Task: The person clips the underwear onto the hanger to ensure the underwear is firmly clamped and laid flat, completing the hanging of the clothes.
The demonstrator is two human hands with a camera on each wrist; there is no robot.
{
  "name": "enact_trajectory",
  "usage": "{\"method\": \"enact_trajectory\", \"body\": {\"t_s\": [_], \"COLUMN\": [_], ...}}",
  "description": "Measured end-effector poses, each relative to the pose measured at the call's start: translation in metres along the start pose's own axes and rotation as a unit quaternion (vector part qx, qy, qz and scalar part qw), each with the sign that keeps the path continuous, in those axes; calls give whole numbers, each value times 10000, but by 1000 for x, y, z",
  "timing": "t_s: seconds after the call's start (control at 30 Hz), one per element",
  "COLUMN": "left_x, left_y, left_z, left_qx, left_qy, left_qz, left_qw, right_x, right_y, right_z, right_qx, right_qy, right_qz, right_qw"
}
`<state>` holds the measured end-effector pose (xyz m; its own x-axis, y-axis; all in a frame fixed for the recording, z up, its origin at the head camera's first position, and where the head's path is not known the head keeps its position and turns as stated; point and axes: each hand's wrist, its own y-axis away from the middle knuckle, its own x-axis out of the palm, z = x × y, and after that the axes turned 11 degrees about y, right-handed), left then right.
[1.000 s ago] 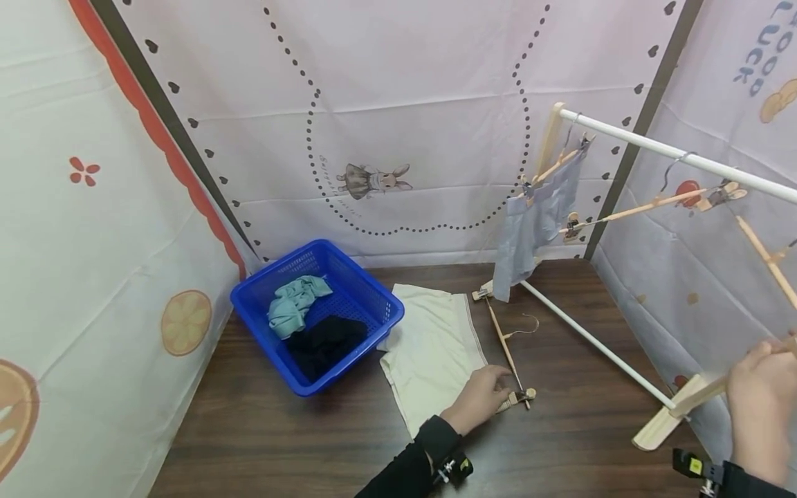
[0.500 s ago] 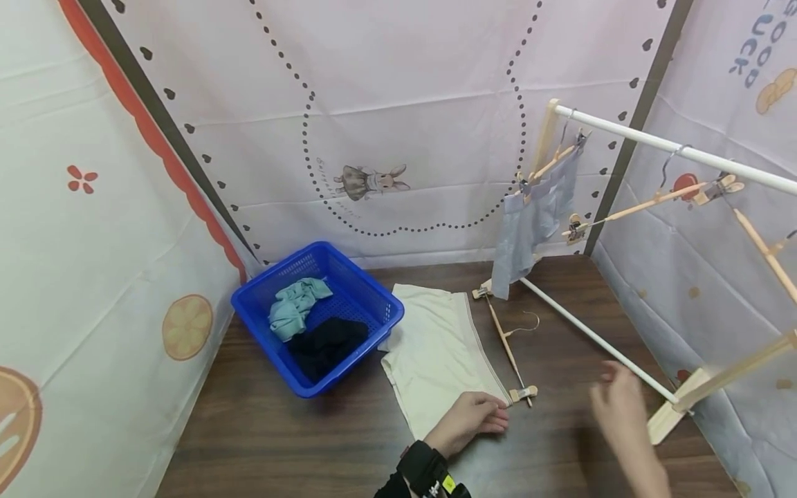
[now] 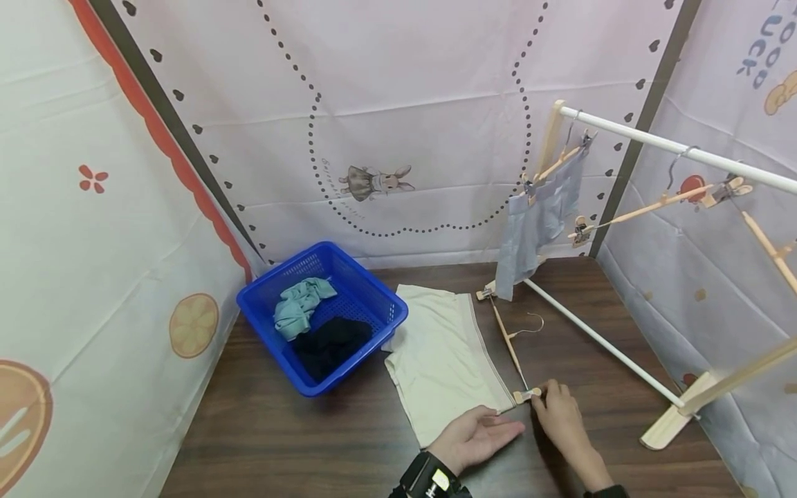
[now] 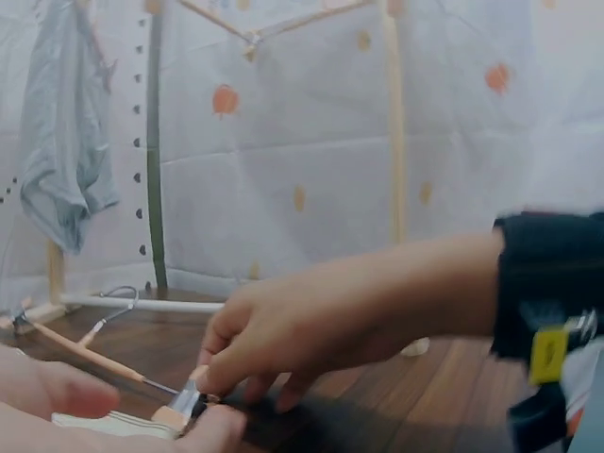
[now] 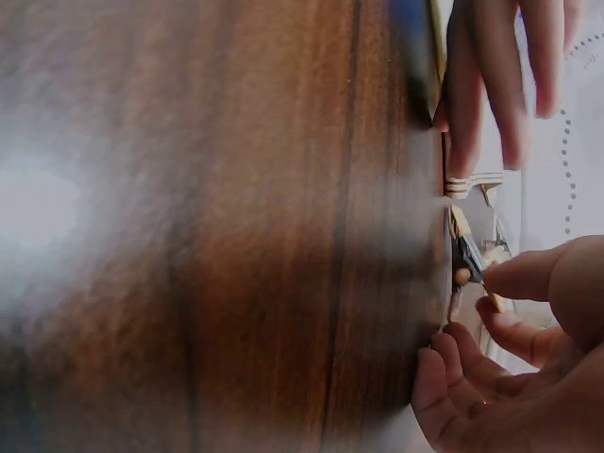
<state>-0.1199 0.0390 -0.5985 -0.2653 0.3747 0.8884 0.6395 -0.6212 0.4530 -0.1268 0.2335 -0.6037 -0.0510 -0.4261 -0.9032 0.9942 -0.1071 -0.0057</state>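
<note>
Cream shorts [image 3: 438, 360] lie flat on the table, the waistband on their right side. Alongside sits a wooden clip hanger [image 3: 509, 344], its hook pointing right. My right hand [image 3: 562, 417] pinches the hanger's near clip [image 3: 526, 395] between thumb and fingers; the right wrist view shows the same clip [image 5: 467, 247] by the fingertips. Turned palm up, my left hand [image 3: 476, 439] has its fingers extended by the waistband's near corner and grips nothing. In the left wrist view, the right hand [image 4: 293, 330] reaches across to the clip.
A blue basket [image 3: 252, 315] at left holds a teal cloth [image 3: 301, 304] and a black cloth [image 3: 330, 344]. On the right stands a rack with a white rail [image 3: 672, 145]. Grey-blue shorts [image 3: 538, 214] and bare clip hangers [image 3: 660, 204] hang there. Its lower bar [image 3: 600, 339] runs beside the hanger.
My right hand has come from the rack's right post leftward and down to the near clip. My left hand has shifted off the waistband corner and turned palm up. The shorts look unmoved.
</note>
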Motion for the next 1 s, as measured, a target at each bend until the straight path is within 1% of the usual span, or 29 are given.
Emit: {"method": "enact_trajectory", "body": {"t_s": [0.07,0.17,0.23,0.27,0.3,0.33,0.37,0.4,0.47,0.5,0.53,0.57,0.6,0.63,0.7,0.77,0.83,0.9,1.0], "left_x": [1,2,2,2,2,2,2,3,3,4,5,6,7,7,7,4,2,-1,-3], "left_y": [1,0,-2,-3,-5,-6,-7,-8,-10,-11,-13,-14,-16,-17,-20,-24,-27,-31,-35], "left_z": [0,1,3,4,5,7,8,10,12,13,13,13,14,14,15,17,18,18,17], "left_qx": [37,249,508,670,831,977,1108,1235,1434,1522,1595,1646,1686,1700,1692,1677,1700,1756,1818], "left_qy": [307,712,921,978,1034,1063,1097,1105,1164,1184,1215,1268,1242,1232,1185,1140,1084,1072,1119], "left_qz": [62,44,-36,-115,-209,-270,-341,-394,-440,-435,-396,-352,-313,-277,-261,-270,-335,-415,-498], "left_qw": [9995,9971,9944,9929,9909,9892,9872,9854,9818,9803,9789,9775,9773,9773,9781,9789,9789,9777,9757], "right_x": [-1,-6,-9,-11,-11,-12,-11,-11,-11,-10,-10,-10,-10,-10,-9,-6,-4,-2,1], "right_y": [-2,-5,-7,-9,-11,-12,-14,-15,-16,-15,-17,-17,-18,-18,-18,-17,-17,-16,-15], "right_z": [0,0,1,2,3,3,4,4,4,4,5,5,6,6,8,11,13,16,19], "right_qx": [77,232,434,561,705,857,1044,1198,1472,1577,1621,1611,1587,1557,1484,1432,1442,1457,1477], "right_qy": [-166,-641,-1214,-1613,-2076,-2610,-3164,-3685,-4515,-4727,-4848,-4860,-4811,-4709,-4464,-4330,-4233,-4211,-4158], "right_qz": [60,290,477,573,704,842,995,1136,1401,1534,1641,1741,1797,1835,1860,1806,1712,1640,1675], "right_qw": [9998,9973,9905,9836,9731,9578,9376,9149,8688,8533,8437,8411,8432,8487,8626,8714,8779,8801,8816]}}
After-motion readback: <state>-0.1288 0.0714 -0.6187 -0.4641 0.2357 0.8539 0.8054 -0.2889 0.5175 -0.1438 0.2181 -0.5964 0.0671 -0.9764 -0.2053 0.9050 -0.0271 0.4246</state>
